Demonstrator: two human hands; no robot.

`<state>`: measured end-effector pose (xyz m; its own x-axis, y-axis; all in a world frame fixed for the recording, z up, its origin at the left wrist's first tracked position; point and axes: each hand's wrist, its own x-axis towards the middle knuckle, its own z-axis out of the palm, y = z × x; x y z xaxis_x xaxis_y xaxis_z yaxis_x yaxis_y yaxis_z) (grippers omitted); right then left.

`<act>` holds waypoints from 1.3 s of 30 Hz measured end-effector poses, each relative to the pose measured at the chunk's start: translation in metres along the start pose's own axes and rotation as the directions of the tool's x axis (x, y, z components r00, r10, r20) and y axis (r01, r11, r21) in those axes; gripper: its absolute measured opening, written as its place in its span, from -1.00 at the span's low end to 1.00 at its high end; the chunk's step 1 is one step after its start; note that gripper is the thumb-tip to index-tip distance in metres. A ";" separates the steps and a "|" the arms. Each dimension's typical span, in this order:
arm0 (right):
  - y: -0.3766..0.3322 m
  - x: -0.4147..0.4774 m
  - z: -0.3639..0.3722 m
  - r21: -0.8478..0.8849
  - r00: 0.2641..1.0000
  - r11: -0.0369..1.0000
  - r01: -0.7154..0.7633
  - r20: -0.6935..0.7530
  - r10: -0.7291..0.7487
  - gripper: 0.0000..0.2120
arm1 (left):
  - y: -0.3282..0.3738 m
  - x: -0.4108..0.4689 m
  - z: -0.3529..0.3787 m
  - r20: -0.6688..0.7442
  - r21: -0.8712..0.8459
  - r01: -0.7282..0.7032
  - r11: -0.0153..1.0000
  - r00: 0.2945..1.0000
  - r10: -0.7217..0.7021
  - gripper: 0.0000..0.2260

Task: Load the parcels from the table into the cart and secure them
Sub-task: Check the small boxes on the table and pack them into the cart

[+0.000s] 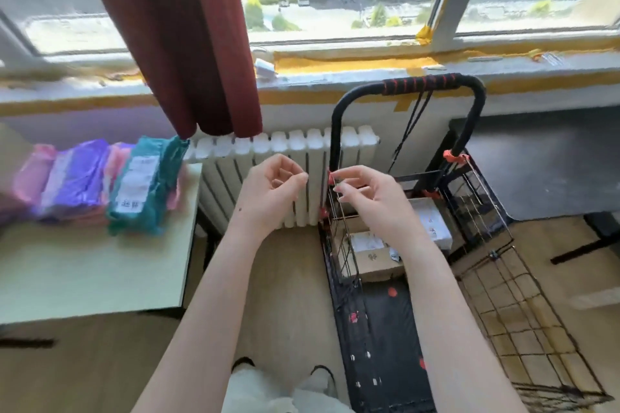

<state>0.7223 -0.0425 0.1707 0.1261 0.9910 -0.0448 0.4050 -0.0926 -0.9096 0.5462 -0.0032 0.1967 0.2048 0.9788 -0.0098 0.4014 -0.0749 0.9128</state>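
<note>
The right hand (372, 198) is pinching the top of the cart's (336, 131) wire panel (337, 235) between thumb and forefinger, beside a red clip (330, 177). The left hand (268, 193) is hovering just left of those fingertips with its fingers curled; whether it is gripping anything, I cannot tell. Bagged parcels (144, 184) are lying on the table (84, 275) well left of the fingers, and boxes (372, 260) are sitting in the cart below them.

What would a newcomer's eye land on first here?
The two hands at centre: the left hand curled, the right hand pinching the wire side of the black cart. Bright pink, purple and teal parcels line the table at left; cardboard boxes sit in the cart.
</note>
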 end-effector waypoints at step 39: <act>-0.230 -0.124 0.454 0.039 0.775 0.941 0.337 0.557 -0.300 -0.85 | -0.183 -0.279 -0.410 -0.680 -0.261 0.091 0.961 0.689 -0.250 -0.94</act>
<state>0.2020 -0.1003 0.1979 -0.5279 0.8492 0.0087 0.3886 0.2506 -0.8867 0.0496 -0.1847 0.2000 -0.5661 0.8232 0.0426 0.1718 0.0673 0.9828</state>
